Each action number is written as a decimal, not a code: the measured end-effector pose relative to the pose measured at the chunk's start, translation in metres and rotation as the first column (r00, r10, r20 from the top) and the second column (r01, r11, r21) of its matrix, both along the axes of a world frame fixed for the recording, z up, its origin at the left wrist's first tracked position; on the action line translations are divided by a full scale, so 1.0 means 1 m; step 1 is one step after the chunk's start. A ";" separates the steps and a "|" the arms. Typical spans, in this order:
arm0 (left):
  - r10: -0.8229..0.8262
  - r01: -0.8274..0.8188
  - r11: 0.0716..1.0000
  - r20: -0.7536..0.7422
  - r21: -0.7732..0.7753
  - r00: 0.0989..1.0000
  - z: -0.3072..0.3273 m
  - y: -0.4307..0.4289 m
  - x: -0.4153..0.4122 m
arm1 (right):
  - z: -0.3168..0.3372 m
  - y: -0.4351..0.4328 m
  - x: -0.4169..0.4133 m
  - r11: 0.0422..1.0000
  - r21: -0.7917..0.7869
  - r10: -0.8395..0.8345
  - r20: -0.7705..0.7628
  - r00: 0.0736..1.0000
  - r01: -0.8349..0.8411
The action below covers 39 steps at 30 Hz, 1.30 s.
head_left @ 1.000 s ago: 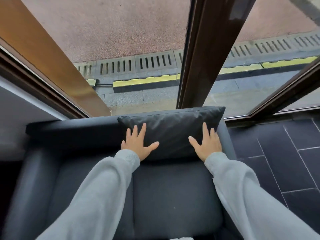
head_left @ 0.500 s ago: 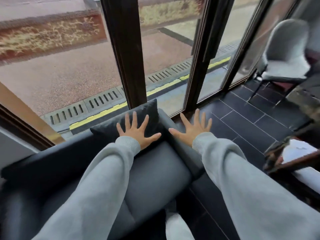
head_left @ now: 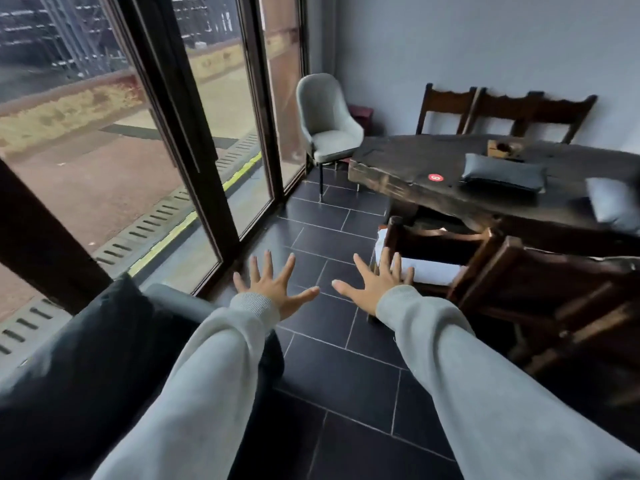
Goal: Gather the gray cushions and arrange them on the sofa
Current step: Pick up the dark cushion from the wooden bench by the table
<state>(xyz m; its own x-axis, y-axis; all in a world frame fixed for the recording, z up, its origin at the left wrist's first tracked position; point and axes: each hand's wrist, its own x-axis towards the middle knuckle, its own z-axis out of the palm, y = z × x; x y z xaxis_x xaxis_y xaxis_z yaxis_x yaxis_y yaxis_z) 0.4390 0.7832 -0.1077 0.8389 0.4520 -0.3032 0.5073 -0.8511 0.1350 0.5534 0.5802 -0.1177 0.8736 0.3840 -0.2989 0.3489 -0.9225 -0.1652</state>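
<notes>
The dark gray sofa (head_left: 180,303) fills the lower left, with one gray cushion (head_left: 104,327) leaning on its back by the window. Two more gray cushions lie on the dark wooden table (head_left: 398,164) at the right: one flat cushion (head_left: 504,174) near the middle and another cushion (head_left: 613,202) at the frame's right edge. My left hand (head_left: 277,289) and my right hand (head_left: 372,285) are stretched out over the tiled floor, fingers spread, holding nothing and touching nothing.
Dark wooden chairs (head_left: 540,289) stand close on my right, between me and the table. A pale upholstered chair (head_left: 329,129) sits in the far corner. Tall glass doors (head_left: 214,140) run along the left. Dark floor tiles (head_left: 332,375) lie ahead.
Both hands have lifted off the cushion on the sofa back. My view has swung right, from the sofa to the floor and the table with two cushions.
</notes>
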 end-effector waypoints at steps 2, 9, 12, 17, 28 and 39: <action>-0.073 0.073 0.997 0.006 0.006 0.997 0.002 -0.050 0.042 | 0.002 -0.062 0.024 0.998 -0.004 -0.069 0.002 0.998 0.069; -0.305 0.305 0.952 0.045 0.017 0.951 -0.007 -0.242 0.178 | 0.003 -0.282 0.113 0.946 -0.042 -0.323 -0.023 0.946 0.322; -0.337 0.338 0.941 0.048 -0.011 0.940 -0.019 -0.315 0.227 | 0.002 -0.362 0.142 0.912 -0.078 -0.406 -0.037 0.913 0.402; -0.416 0.416 0.909 0.025 0.007 0.909 -0.027 -0.387 0.282 | -0.003 -0.438 0.169 0.881 -0.103 -0.469 -0.068 0.880 0.462; -0.559 0.558 0.829 -0.025 -0.031 0.829 -0.065 -0.501 0.466 | -0.055 -0.544 0.276 0.776 -0.139 -0.630 -0.169 0.758 0.615; -0.459 0.428 0.887 -0.233 -0.175 0.857 -0.133 -0.509 0.670 | -0.070 -0.605 0.491 0.705 -0.218 -0.710 -0.221 0.669 0.675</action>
